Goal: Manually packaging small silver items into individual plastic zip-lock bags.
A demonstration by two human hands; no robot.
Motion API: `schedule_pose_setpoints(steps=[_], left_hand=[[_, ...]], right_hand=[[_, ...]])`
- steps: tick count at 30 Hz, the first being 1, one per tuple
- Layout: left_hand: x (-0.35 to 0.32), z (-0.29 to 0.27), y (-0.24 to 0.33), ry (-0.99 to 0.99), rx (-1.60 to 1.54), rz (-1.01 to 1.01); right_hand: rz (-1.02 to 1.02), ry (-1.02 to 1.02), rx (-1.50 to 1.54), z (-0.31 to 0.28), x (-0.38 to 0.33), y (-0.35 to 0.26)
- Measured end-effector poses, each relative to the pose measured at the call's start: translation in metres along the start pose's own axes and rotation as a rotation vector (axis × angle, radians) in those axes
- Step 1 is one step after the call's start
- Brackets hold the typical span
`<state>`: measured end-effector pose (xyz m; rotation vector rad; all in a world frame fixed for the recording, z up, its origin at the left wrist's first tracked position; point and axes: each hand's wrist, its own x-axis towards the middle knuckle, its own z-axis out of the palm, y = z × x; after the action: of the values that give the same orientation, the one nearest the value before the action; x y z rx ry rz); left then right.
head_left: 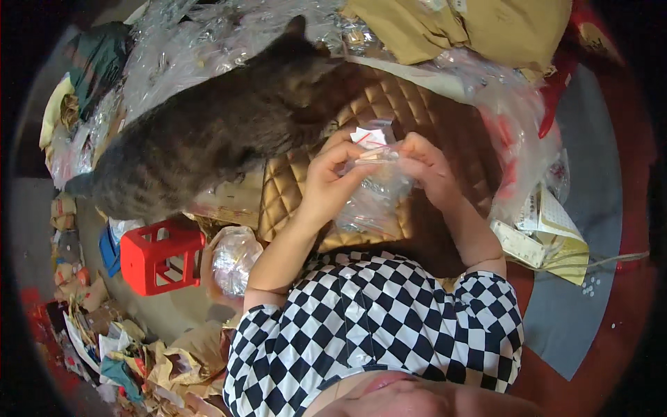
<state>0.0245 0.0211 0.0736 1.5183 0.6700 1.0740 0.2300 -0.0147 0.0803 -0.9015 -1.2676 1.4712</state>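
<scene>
Both my hands meet over a brown quilted surface (292,182), pinching a small clear plastic bag (379,157) by its upper edge. My left hand (335,169) grips one side with thumb and fingers. On the other side my right hand (429,169) is closed on the same bag. Something pale shows at the bag's edge, too small to name. A white slip with a red line (368,137) lies just beyond my fingers. Under my hands are more clear plastic bags (368,208). A grey tabby cat (208,128) stands close to my left hand.
Heaped clear plastic packaging (174,52) lies beyond the cat. Brown paper wrapping (514,31) is at the far right. A red plastic stool (149,264) stands at my left, above scattered paper scraps (187,354). Papers (556,229) lie at my right.
</scene>
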Motion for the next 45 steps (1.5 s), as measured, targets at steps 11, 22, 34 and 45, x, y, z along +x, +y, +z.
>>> schedule_pose_setpoints(steps=[11, 22, 34, 45], left_hand=[[0.002, 0.011, -0.007, 0.213, -0.168, -0.059], [0.000, -0.002, -0.034, 0.200, -0.039, -0.281], [-0.011, -0.008, -0.046, 0.139, -0.222, -0.441], [-0.004, 0.007, -0.027, 0.197, -0.413, -0.299]], right_hand=[[0.076, 0.164, -0.148, -0.002, 0.009, 0.030], [0.029, 0.151, -0.233, -0.009, 0.006, 0.042], [-0.049, 0.267, -0.322, -0.016, 0.007, 0.042], [0.021, 0.415, -0.107, -0.012, 0.006, 0.040]])
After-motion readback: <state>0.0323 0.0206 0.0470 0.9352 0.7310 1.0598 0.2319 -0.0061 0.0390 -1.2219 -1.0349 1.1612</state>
